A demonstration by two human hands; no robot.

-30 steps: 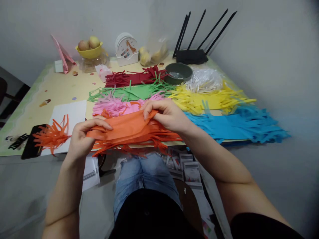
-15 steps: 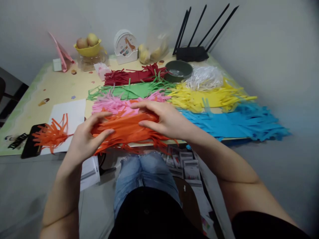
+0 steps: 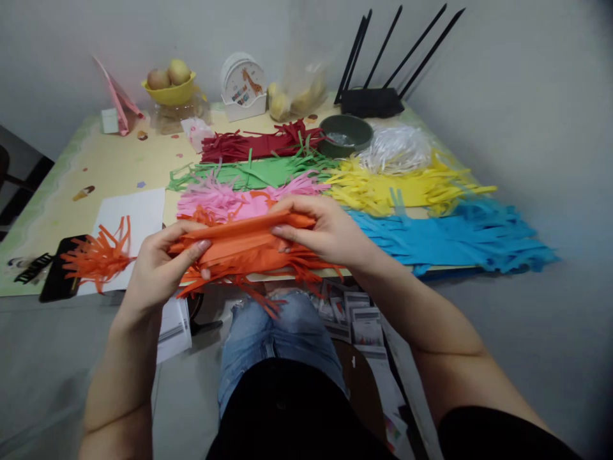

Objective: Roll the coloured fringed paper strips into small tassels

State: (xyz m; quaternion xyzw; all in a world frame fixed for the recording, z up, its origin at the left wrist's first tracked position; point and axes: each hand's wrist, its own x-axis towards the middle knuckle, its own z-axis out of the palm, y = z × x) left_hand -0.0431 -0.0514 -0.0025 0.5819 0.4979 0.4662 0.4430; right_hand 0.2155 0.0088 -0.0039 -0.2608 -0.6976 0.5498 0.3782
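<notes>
Fringed orange tissue paper (image 3: 239, 239) is stretched between my hands at the table's front edge, its cut strips hanging toward my lap. My left hand (image 3: 160, 259) pinches its left end between thumb and fingers. The right end is gripped by my right hand (image 3: 325, 230), thumb on the near side and fingers behind. Under and behind it lie more orange strips and a pink fringed sheet (image 3: 253, 206). An orange tassel (image 3: 103, 255) rests at the left, partly over a white paper (image 3: 134, 214) and a black phone (image 3: 60, 271).
Green (image 3: 268, 174), dark red (image 3: 258, 147), yellow (image 3: 397, 190) and blue fringed sheets (image 3: 431, 237) cover the table's middle and right. Farther back are a dark green bowl (image 3: 345, 135), white string (image 3: 400, 148), a black router (image 3: 372, 102) and a yellow fruit bowl (image 3: 172, 94).
My hands have closed on the orange paper and lifted its edge, which now shows as a folded band. Some strips have swung down over my lap.
</notes>
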